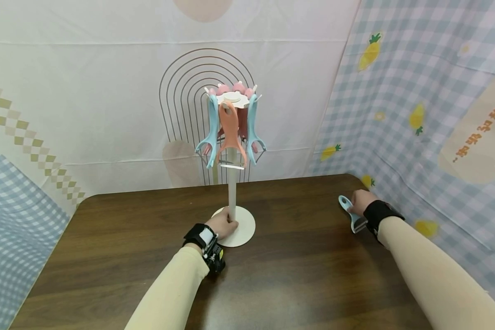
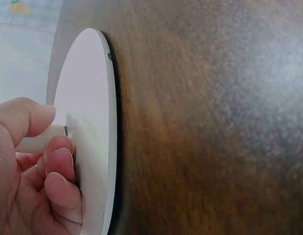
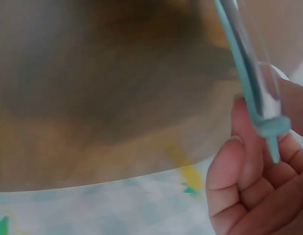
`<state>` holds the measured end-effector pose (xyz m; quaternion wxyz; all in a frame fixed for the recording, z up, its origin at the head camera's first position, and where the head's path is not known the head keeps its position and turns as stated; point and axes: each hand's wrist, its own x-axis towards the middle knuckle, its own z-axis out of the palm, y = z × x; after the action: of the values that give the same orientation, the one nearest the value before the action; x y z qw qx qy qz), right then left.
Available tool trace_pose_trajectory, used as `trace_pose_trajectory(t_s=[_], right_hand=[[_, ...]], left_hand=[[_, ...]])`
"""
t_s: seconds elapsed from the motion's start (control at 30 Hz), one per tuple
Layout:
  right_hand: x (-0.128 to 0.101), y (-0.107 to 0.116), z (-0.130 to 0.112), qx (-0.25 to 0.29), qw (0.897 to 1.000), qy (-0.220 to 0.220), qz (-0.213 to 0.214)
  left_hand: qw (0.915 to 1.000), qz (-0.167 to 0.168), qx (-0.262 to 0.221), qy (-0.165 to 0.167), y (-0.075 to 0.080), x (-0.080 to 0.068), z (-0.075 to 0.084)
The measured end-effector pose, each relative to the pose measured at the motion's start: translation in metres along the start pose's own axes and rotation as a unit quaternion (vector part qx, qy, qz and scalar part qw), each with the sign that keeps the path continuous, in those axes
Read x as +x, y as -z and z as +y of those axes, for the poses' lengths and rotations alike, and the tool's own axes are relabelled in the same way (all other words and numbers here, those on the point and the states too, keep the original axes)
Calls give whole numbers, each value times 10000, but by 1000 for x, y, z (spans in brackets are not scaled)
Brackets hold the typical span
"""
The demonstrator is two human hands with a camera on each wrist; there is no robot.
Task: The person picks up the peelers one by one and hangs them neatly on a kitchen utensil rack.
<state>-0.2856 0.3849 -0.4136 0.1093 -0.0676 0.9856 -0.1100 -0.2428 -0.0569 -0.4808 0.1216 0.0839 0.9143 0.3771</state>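
Observation:
A white stand (image 1: 232,190) with a round base (image 1: 246,225) rises from the table. My left hand (image 1: 222,223) grips its pole low down, just above the base; in the left wrist view the thumb and curled fingers close around the pole. Several peelers hang from the stand's top, among them an orange peeler (image 1: 230,128) in front and a light blue peeler (image 1: 253,126) at its right. Far to the right, my right hand (image 1: 360,202) holds another light blue peeler (image 3: 243,73) between thumb and fingers, with its metal blade toward me in the head view.
The dark wooden table (image 1: 297,266) carries the stand in its middle. A white patterned cloth (image 1: 107,101) hangs behind it. A blue checked cloth (image 1: 400,101) runs along the right side, close to my right hand.

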Motion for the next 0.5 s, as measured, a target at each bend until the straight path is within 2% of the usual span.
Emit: trace_pose_trajectory(t_s=[0.27,0.5], right_hand=[[7,26,-31,570,9937,343,897],[2,51,-70,1017,9777,648,1719]], left_hand=[[9999,-6,-102,27,3,-7,6],[9999,-40,-151,27,4,-7,7]])
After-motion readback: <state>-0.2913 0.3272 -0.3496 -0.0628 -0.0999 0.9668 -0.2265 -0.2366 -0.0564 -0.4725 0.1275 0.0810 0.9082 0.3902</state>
